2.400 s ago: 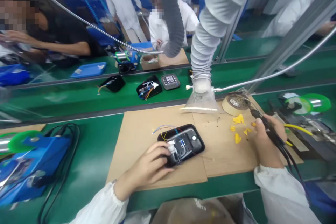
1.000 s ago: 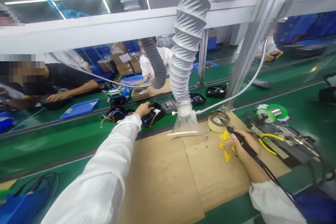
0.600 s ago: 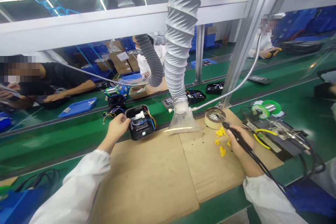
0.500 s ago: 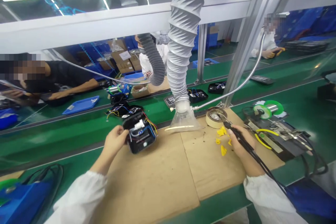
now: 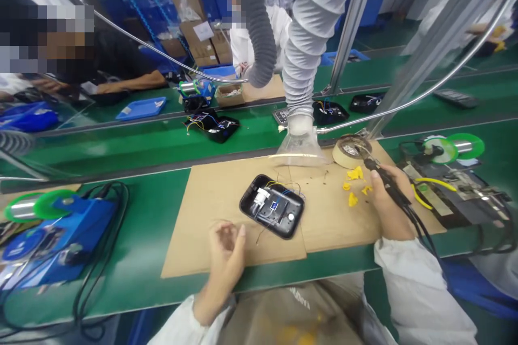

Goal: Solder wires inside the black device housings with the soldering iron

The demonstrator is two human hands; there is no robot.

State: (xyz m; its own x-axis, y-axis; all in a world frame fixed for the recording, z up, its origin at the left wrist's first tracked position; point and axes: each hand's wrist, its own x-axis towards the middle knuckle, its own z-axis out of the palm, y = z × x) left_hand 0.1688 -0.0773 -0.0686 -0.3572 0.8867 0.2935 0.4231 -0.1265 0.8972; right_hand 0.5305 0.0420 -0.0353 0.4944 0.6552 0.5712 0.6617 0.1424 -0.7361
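A black plastic housing (image 5: pixel 272 206) with a white part, a small blue piece and thin wires lies open side up on the cardboard (image 5: pixel 194 226). Just left of it is my left hand (image 5: pixel 227 248), its fingers curled and apart, holding nothing that I can see. My right hand (image 5: pixel 390 194) is wrapped round a black soldering iron (image 5: pixel 384 178) with a cable. The iron's tip points into a round tray (image 5: pixel 351 152) of pale bits. Yellow scraps (image 5: pixel 353 199) lie to the left of my right hand.
A clear fume hood (image 5: pixel 300 145) hangs behind the housing. Yellow-handled pliers (image 5: pixel 435 182) and a solder spool (image 5: pixel 455 148) are at the right. A blue solder feeder (image 5: pixel 76 242) with cables stands left. More black housings (image 5: pixel 218 126) lie on the green conveyor. People sit across.
The black housing has moved right onto the cardboard and my left hand has let go of it. The view has tilted down. My right hand still holds the iron.
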